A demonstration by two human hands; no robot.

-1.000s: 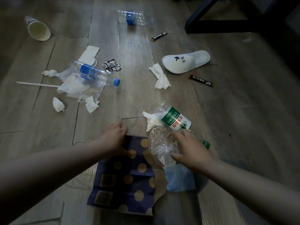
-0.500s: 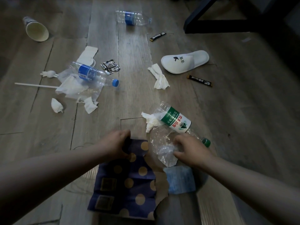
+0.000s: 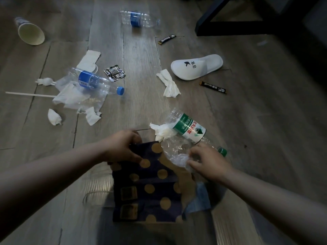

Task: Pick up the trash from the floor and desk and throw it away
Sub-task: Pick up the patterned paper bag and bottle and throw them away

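A dark blue paper bag with gold dots (image 3: 146,188) lies on the wooden floor in front of me. My left hand (image 3: 122,147) grips its top left edge. My right hand (image 3: 208,161) pinches a crumpled clear plastic wrapper (image 3: 175,152) at the bag's mouth. Just beyond lies a green-label plastic bottle (image 3: 189,128) with a white tissue (image 3: 160,131) against it. A light blue face mask (image 3: 201,198) sticks out from under the bag on the right.
Further out lie two blue-label bottles (image 3: 92,82) (image 3: 138,19), a paper cup (image 3: 31,33), tissues (image 3: 169,84) (image 3: 54,116), a foil packet (image 3: 114,73), a white stick (image 3: 28,94), two dark sachets (image 3: 213,87) (image 3: 166,39) and a white slipper (image 3: 196,66). A black furniture frame (image 3: 230,30) stands top right.
My left hand has curled tighter on the bag's edge and lifted it. My right hand has drawn the crumpled wrapper toward the bag's mouth.
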